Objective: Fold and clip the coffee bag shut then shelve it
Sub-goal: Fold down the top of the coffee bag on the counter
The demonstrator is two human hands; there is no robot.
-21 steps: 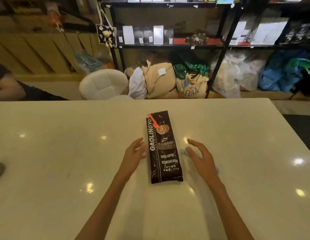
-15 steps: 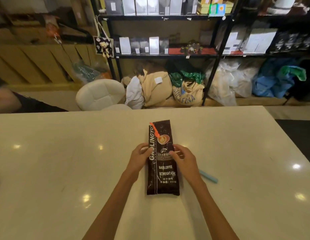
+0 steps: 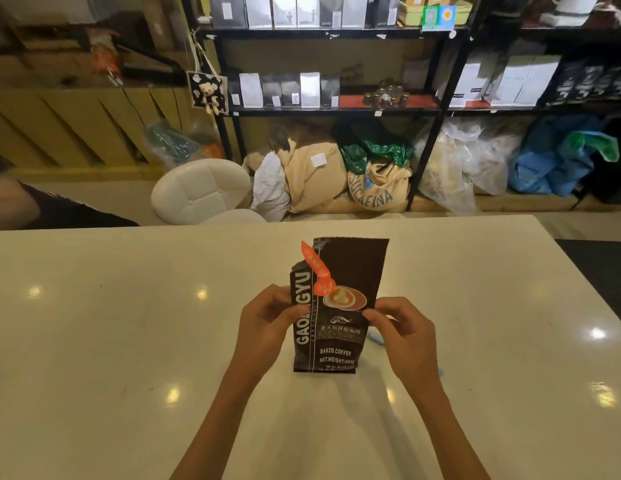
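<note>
A dark brown coffee bag (image 3: 340, 306) with white lettering and an orange sticker stands upright on the white table (image 3: 129, 341), its base on the surface and its flat top unfolded. My left hand (image 3: 267, 323) grips its left edge at mid-height. My right hand (image 3: 402, 330) pinches its right edge at about the same height. A light blue clip (image 3: 376, 337) lies on the table behind my right hand, mostly hidden by it. A black metal shelf unit (image 3: 337, 110) with rows of bags stands beyond the table.
Burlap sacks (image 3: 378, 188) and plastic bags sit on the floor under the shelves. A white padded stool (image 3: 201, 192) stands past the table's far edge. Another person's arm (image 3: 14, 206) shows at the left edge.
The bag lay flat on the table with my hands open beside it. Both hands closed on its sides and raised it upright, uncovering part of the blue clip.
</note>
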